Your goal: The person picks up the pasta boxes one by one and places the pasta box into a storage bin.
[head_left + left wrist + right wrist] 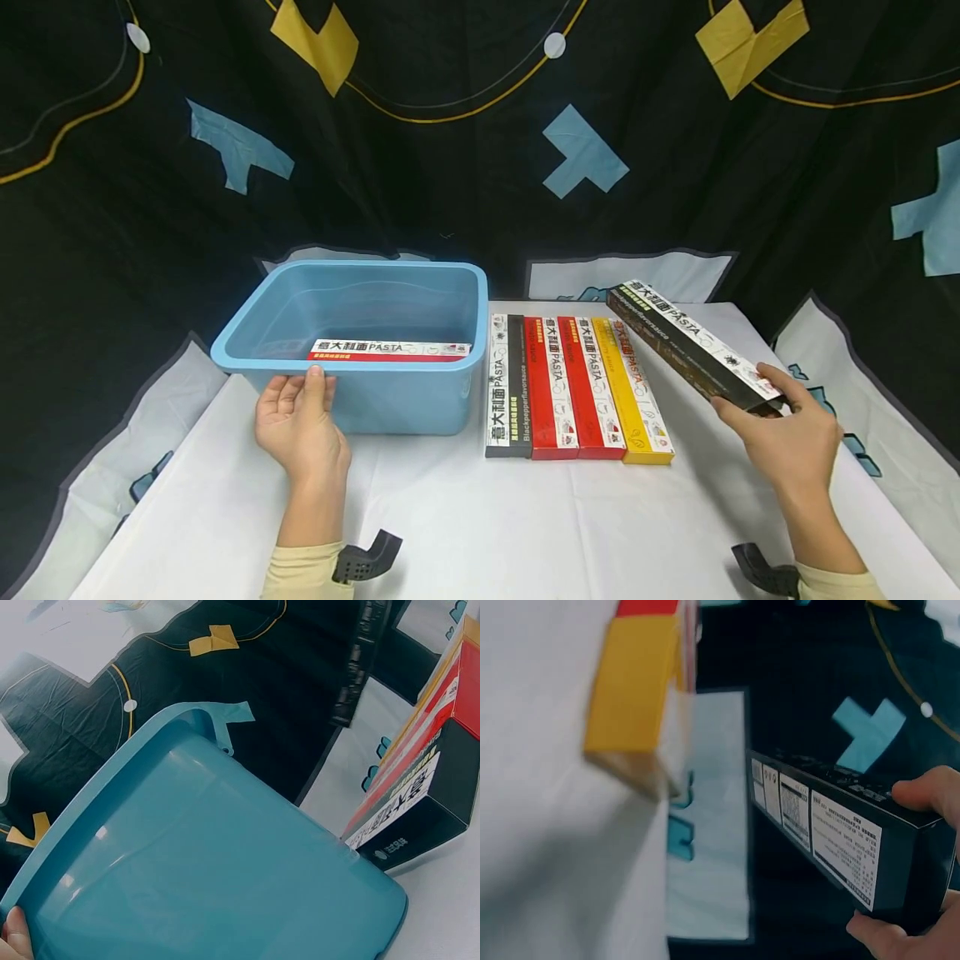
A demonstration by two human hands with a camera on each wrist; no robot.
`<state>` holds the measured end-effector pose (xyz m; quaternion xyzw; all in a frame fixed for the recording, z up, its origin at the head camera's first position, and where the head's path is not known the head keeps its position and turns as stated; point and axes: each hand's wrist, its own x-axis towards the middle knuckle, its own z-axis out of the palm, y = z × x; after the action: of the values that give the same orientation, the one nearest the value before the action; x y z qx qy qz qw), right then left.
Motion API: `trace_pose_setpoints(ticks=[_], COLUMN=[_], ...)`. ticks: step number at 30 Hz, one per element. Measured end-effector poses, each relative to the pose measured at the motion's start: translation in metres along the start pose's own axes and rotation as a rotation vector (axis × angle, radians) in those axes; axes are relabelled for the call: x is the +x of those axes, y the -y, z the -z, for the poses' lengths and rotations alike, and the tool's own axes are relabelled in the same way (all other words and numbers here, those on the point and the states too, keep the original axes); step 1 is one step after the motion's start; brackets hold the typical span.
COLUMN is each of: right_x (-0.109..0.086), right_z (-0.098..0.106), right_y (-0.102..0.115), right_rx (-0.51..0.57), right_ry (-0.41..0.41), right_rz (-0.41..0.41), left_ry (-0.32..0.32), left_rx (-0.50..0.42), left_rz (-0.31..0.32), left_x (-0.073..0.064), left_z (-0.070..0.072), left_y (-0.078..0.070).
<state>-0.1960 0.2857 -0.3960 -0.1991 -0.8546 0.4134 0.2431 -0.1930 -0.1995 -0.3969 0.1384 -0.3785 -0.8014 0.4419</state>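
The blue tub [397, 400] stands on the white table [465, 517], and the left hand [303, 425] pinches its near rim. Inside the tub, just behind the near wall, lies 1 red-and-white pasta box [390, 351]. Just right of the tub, 4 boxes lie side by side: a black-and-white box [514, 387] nearest the tub, then 2 red boxes [540, 367], then a yellow box [617, 383] farthest from it. Well right of the tub, past this row, the right hand [795, 433] pinches the near end of a black pasta box [686, 343] between thumb and fingers, holding it aslant above the table. Behind the tub hangs a black curtain [442, 192]
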Motion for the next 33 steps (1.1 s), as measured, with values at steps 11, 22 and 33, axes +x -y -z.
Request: trace_pose_setpoints(ticks=[11,22,33], right_x=[-0.011,-0.018,-0.032], right_z=[-0.009,-0.030,-0.059], right_y=[0.045,0.089,0.121], right_rx=[0.143,0.304,0.462], right_ry=[0.019,0.105,0.336], right_rz=[0.267,0.486,0.441], left_ry=[-0.013,-0.013,-0.013], left_rx=[-0.009,0.006,0.039], left_rz=[0.012,0.005,0.011], left_x=[0.001,0.002,0.000], left_z=[0.001,0.001,0.002], left_y=[0.002,0.001,0.002])
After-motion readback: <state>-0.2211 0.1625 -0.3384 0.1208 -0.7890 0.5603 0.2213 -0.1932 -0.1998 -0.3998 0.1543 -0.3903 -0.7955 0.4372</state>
